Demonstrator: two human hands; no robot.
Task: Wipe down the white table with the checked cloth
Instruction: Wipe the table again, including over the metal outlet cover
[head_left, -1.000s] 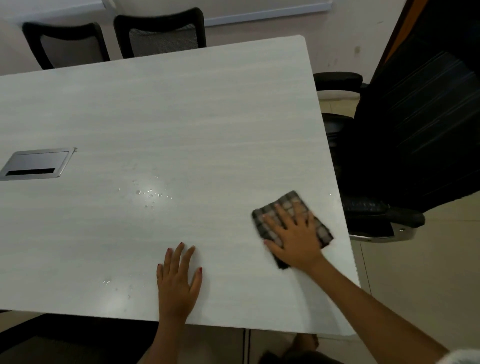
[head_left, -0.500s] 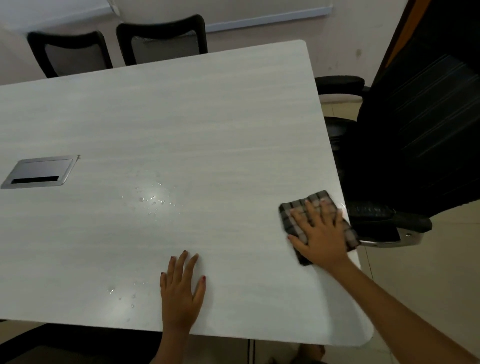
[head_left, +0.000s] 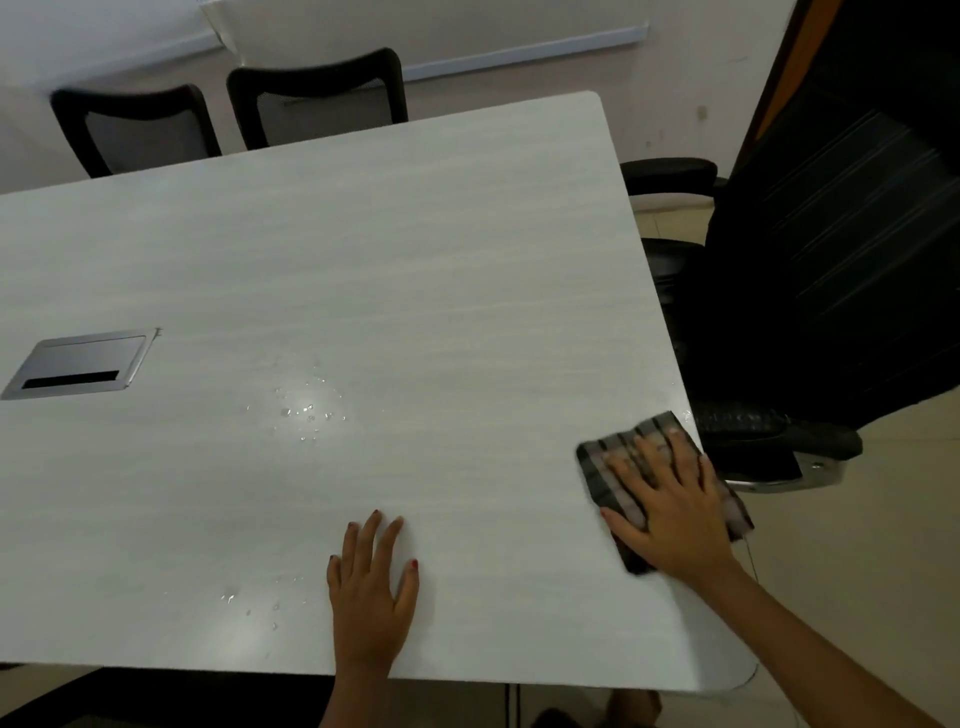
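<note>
Pressing flat with fingers spread wide, the right hand (head_left: 670, 512) holds the soft, folded checked cloth (head_left: 613, 467) at the smooth white table's (head_left: 415, 260) right edge, while the left hand (head_left: 371, 597) rests flat, fingers straight, near 2 patches of water drops (head_left: 306, 410).

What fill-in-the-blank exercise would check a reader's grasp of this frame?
1. The right hand presses the checked cloth flat at the ____ edge of the white table.
2. The left hand rests flat on the table, holding ____.
3. Water droplets lie to the ____ of the cloth.
4. Beyond the far edge stand ____ mesh-backed chairs.
Missing words: right; nothing; left; two.
</note>
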